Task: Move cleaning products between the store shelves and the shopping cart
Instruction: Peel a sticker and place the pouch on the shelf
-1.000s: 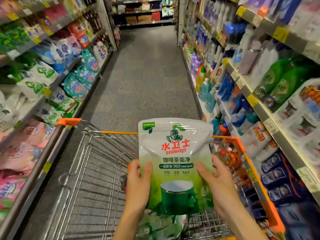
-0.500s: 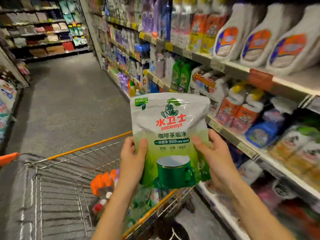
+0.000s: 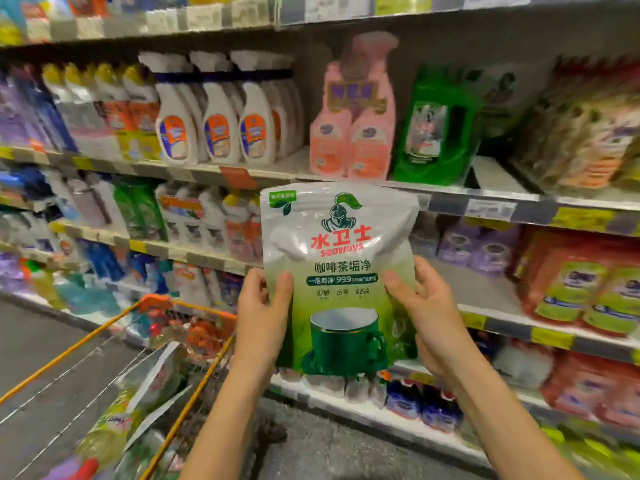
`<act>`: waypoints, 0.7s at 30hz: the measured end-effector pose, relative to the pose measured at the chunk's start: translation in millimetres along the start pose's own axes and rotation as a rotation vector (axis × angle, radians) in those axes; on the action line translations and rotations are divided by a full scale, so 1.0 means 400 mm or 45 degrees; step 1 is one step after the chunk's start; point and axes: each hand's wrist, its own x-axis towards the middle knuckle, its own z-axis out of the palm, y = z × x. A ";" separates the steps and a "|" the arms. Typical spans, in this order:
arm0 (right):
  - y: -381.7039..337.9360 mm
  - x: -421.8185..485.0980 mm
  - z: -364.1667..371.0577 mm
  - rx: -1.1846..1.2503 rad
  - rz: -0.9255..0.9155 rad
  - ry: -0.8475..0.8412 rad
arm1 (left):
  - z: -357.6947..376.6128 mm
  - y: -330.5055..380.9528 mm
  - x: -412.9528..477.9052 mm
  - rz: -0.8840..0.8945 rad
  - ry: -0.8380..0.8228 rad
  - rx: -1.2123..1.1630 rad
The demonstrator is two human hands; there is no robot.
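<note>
We hold the pouch (image 3: 337, 271) upright before the shelves (image 3: 485, 206), left hand (image 3: 261, 317) and right hand (image 3: 429, 313) gripping its 2 sides, thumbs in front.

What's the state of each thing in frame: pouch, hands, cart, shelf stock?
green-and-white pouch: upright, held in front of the shelf
left hand: grips the pouch's left edge
right hand: grips the pouch's right edge
shopping cart: lower left, products inside
white spray bottles: upright, in a row on the shelf
pink bottles: upright, side by side
green pack: standing right of the pink bottles
</note>
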 end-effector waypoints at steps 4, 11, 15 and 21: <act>-0.094 -0.052 -0.183 0.000 -0.070 0.150 | 0.197 0.037 -0.057 0.038 -0.149 -0.030; -0.237 -0.143 -0.485 -0.059 -0.142 0.273 | 0.496 0.083 -0.191 0.082 -0.281 -0.029; -0.295 -0.146 -0.595 -0.077 -0.147 0.260 | 0.614 0.112 -0.233 0.118 -0.256 -0.055; -0.295 -0.082 -0.664 -0.024 -0.145 0.264 | 0.706 0.104 -0.196 0.120 -0.247 -0.009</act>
